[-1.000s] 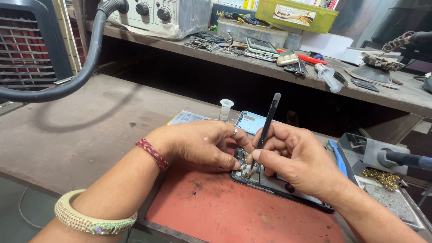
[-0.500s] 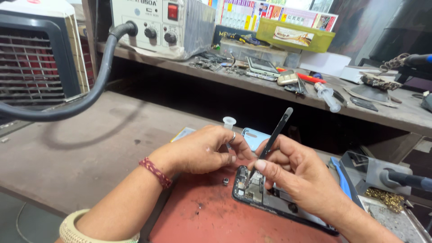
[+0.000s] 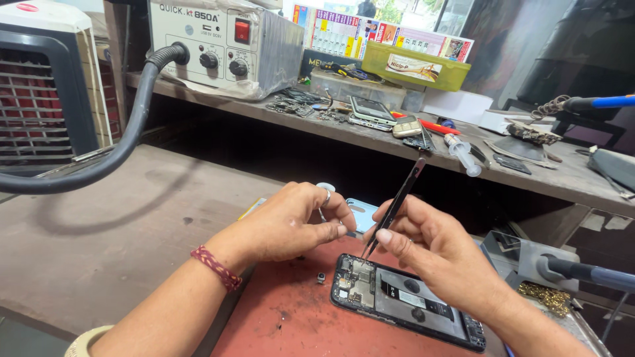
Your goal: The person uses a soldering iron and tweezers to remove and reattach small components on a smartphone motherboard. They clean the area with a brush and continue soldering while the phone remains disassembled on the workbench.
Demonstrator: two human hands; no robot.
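Both our hands over opened smartphone (image 3: 407, 301) on red mat (image 3: 284, 324). Right hand (image 3: 433, 248) pinches black tweezers (image 3: 393, 208), tips at upper board. Left hand (image 3: 291, 221) curled, fingers together beside them. We judge back cover off; small loose part (image 3: 321, 277) out on mat; board work unfinished.

The opened phone (image 3: 403, 301) lies on the mat (image 3: 291, 324) at the tabletop's (image 3: 99, 244) near edge. Left hand (image 3: 291, 221) hovers left of it, right hand (image 3: 433, 254) above it, tweezers (image 3: 393, 208) between them. Behind, a shelf (image 3: 529, 168) carries the rework station (image 3: 221, 43) at left.
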